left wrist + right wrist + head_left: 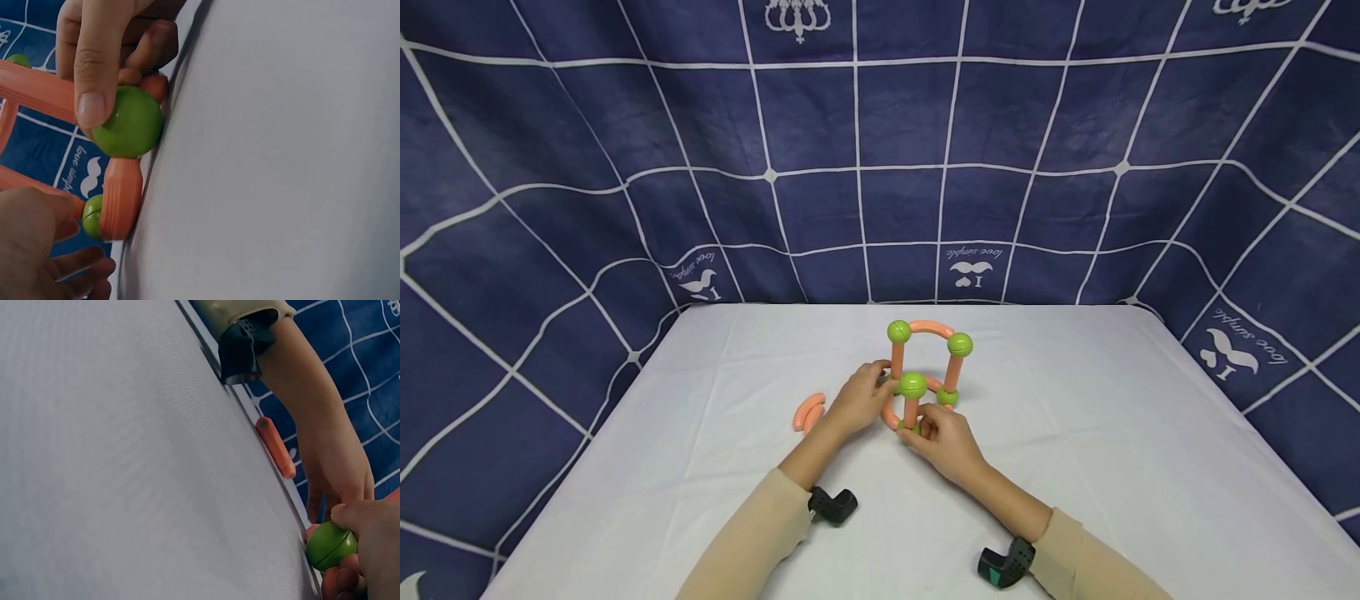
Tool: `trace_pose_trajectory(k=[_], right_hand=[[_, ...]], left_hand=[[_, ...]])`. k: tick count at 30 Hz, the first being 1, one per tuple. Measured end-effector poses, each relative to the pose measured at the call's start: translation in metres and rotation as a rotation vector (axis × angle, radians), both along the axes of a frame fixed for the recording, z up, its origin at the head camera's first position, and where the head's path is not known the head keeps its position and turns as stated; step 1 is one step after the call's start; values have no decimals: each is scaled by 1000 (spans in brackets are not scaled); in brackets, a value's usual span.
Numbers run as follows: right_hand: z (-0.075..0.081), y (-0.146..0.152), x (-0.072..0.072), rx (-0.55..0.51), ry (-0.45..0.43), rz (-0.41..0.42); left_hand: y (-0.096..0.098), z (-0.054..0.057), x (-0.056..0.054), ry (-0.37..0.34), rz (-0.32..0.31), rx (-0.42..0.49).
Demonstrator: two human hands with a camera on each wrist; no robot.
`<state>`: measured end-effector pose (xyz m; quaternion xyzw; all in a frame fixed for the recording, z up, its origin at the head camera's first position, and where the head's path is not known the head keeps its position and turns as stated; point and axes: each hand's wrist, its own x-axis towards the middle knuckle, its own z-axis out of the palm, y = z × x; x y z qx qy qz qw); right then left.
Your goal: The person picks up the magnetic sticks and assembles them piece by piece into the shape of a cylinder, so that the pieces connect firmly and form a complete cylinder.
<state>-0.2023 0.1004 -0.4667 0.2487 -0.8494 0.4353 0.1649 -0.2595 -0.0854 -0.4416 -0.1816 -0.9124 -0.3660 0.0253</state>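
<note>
A frame of orange sticks and green balls stands on the white table, with an upright stick (954, 372) at its right and a curved orange piece (931, 328) across its top. My left hand (859, 400) grips a low green ball (129, 122) on the frame's left side, thumb laid over it. Down at the front corner, my right hand (946, 437) pinches another low green ball (331, 545) between thumb and fingers. A short curved orange piece (122, 197) runs between these two balls. Above the front corner, a green ball (913, 385) tops a short upright stick.
Loose curved orange pieces (808, 411) lie on the table left of my left hand. The white table (1112, 433) extends to both sides of the frame. A dark blue checked curtain (895, 208) hangs behind and beside it.
</note>
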Motion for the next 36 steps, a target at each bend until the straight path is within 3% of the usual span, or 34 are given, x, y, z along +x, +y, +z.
trace_pose_trajectory(k=[12, 20, 29, 36], right_hand=[[2, 1, 1, -11, -55, -5], [0, 2, 1, -25, -48, 10], [0, 2, 1, -22, -41, 15], [0, 1, 1, -17, -43, 4]], left_hand=[[-49, 21, 22, 13, 129, -159], [-81, 30, 30, 17, 144, -216], [-90, 26, 36, -25, 167, -275], [-86, 24, 40, -41, 131, -332]])
